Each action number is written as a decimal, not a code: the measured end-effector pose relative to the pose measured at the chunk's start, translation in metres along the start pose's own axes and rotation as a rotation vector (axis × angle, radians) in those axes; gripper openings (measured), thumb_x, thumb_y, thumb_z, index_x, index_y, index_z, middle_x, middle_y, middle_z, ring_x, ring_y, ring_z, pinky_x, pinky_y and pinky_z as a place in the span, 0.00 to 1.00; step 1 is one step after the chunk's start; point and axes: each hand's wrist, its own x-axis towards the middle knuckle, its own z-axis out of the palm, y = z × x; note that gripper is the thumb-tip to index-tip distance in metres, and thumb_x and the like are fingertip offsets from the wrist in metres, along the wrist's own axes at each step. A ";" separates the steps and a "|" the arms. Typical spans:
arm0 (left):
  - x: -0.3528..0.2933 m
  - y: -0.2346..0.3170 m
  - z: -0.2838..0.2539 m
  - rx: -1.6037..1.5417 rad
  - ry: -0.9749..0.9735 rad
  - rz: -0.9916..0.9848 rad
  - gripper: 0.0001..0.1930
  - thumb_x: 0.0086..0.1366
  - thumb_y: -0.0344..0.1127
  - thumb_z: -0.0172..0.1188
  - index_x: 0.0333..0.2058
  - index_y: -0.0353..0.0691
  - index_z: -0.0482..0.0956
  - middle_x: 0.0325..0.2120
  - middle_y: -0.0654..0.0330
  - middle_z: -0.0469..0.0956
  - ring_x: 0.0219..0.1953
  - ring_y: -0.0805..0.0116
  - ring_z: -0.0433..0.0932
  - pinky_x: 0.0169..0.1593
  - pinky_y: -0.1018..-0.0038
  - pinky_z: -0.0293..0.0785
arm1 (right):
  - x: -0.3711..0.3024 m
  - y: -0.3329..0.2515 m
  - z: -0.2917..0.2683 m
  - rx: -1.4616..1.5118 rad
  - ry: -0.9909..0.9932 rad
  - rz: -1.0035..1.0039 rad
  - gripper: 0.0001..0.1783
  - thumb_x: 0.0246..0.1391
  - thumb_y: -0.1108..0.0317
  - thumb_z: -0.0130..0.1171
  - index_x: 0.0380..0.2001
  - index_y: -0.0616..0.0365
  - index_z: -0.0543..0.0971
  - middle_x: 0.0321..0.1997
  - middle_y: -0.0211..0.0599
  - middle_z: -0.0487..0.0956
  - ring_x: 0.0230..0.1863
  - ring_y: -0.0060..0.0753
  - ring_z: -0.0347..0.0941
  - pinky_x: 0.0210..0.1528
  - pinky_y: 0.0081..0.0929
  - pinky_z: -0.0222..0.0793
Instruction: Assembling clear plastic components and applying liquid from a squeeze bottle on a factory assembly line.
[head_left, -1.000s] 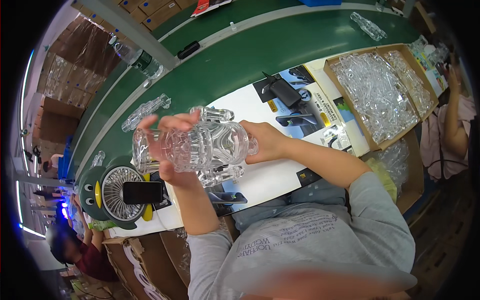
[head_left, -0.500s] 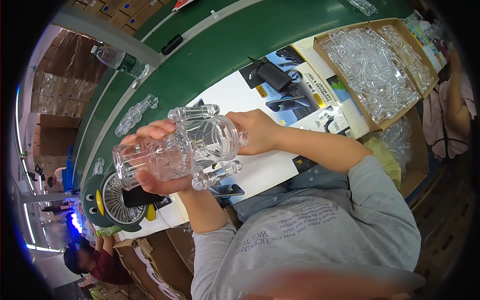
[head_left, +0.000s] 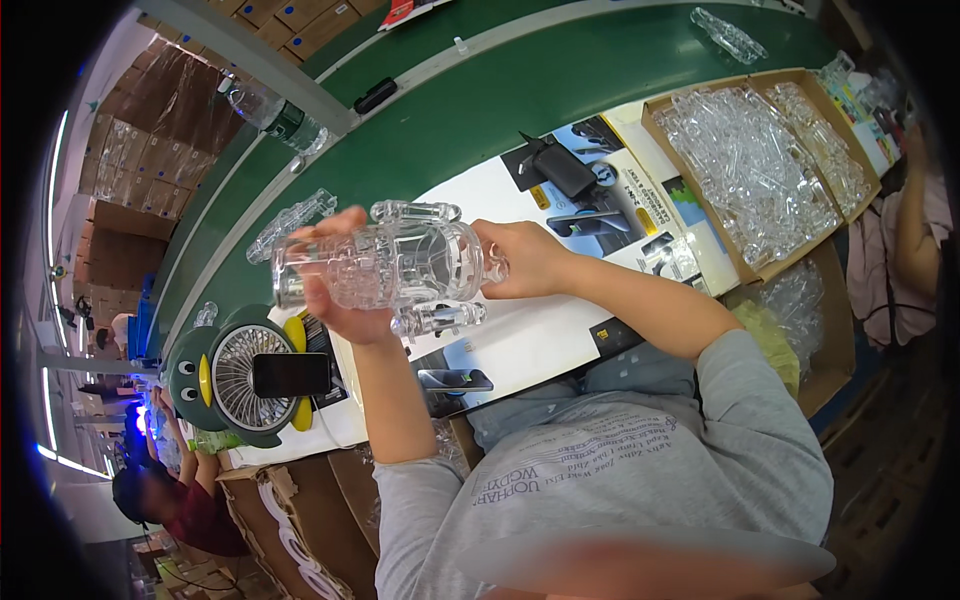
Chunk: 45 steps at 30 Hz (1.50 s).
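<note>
Over the table I hold a clear plastic figure-shaped container [head_left: 425, 262] lying on its side, with a knobbed arm-like piece along each side. My left hand [head_left: 350, 310] is wrapped round its narrower cylindrical left part, with some fingers behind the clear wall. At the wider right end, my right hand [head_left: 525, 260] is closed on a small clear knobbed part [head_left: 496, 264]; its fingertips are partly hidden. Just beyond my left hand, another clear plastic piece [head_left: 290, 225] rests on the green table.
A carton of clear plastic parts [head_left: 745, 170] stands at the right. A black object [head_left: 565, 165] lies on the printed cardboard [head_left: 510, 340]. At the left are a penguin-shaped fan [head_left: 240, 375] and a phone [head_left: 290, 375]. A water bottle [head_left: 275, 115] lies farther back. Other people sit at both sides.
My left hand has shifted its grip on the container, its thumb now more upright. The container is tilted less and sits slightly farther right in view. The phone shows more fully; the whole view has shifted.
</note>
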 end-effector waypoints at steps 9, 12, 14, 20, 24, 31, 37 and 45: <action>-0.031 -0.060 -0.072 0.244 0.508 -0.227 0.23 0.64 0.51 0.47 0.51 0.43 0.61 0.46 0.54 0.68 0.44 0.65 0.70 0.48 0.70 0.65 | 0.037 -0.001 -0.047 -0.258 0.251 0.133 0.36 0.36 0.47 0.69 0.46 0.56 0.69 0.32 0.39 0.76 0.34 0.39 0.74 0.37 0.30 0.69; -0.039 -0.082 -0.076 0.361 0.561 -0.350 0.17 0.66 0.44 0.46 0.48 0.41 0.63 0.41 0.55 0.71 0.34 0.70 0.72 0.40 0.75 0.67 | 0.066 0.010 -0.093 -0.554 0.202 0.194 0.36 0.36 0.45 0.67 0.45 0.55 0.71 0.32 0.38 0.77 0.36 0.41 0.75 0.38 0.32 0.70; -0.039 -0.095 -0.075 0.425 0.503 -0.338 0.12 0.65 0.36 0.47 0.45 0.39 0.63 0.37 0.56 0.72 0.25 0.74 0.72 0.31 0.80 0.67 | 0.088 0.019 -0.125 -0.796 0.143 0.215 0.35 0.35 0.44 0.65 0.45 0.53 0.71 0.33 0.37 0.78 0.38 0.41 0.75 0.39 0.35 0.70; -0.045 -0.114 -0.069 0.587 0.248 -0.248 0.09 0.64 0.29 0.47 0.42 0.35 0.63 0.35 0.59 0.70 0.22 0.78 0.71 0.27 0.84 0.67 | 0.123 0.064 -0.203 -1.070 -0.084 0.256 0.36 0.32 0.46 0.67 0.46 0.49 0.72 0.37 0.39 0.78 0.42 0.42 0.74 0.42 0.37 0.69; -0.048 -0.113 -0.070 0.612 0.252 -0.294 0.09 0.65 0.29 0.47 0.42 0.34 0.63 0.34 0.61 0.68 0.22 0.79 0.70 0.27 0.83 0.68 | 0.133 0.083 -0.222 -1.075 -0.206 0.376 0.39 0.28 0.47 0.69 0.49 0.47 0.72 0.46 0.38 0.76 0.49 0.41 0.72 0.47 0.36 0.69; -0.048 -0.112 -0.073 0.611 0.261 -0.328 0.09 0.64 0.29 0.48 0.42 0.35 0.64 0.35 0.59 0.69 0.21 0.79 0.70 0.25 0.83 0.66 | 0.133 0.128 -0.201 -1.248 -0.097 0.540 0.35 0.33 0.56 0.69 0.50 0.36 0.69 0.47 0.34 0.74 0.52 0.38 0.68 0.49 0.46 0.63; -0.045 -0.118 -0.065 0.616 0.280 -0.352 0.08 0.64 0.29 0.48 0.42 0.37 0.65 0.34 0.59 0.69 0.20 0.80 0.70 0.24 0.84 0.66 | 0.118 0.166 -0.186 -1.336 0.248 0.534 0.32 0.36 0.67 0.64 0.49 0.36 0.68 0.48 0.33 0.72 0.53 0.39 0.65 0.48 0.44 0.64; -0.050 -0.111 -0.080 0.676 0.340 -0.280 0.08 0.64 0.31 0.51 0.40 0.37 0.66 0.33 0.62 0.70 0.21 0.81 0.68 0.24 0.83 0.66 | 0.074 0.075 -0.114 -0.777 0.375 0.194 0.19 0.46 0.67 0.57 0.45 0.50 0.72 0.45 0.38 0.74 0.50 0.44 0.69 0.47 0.33 0.67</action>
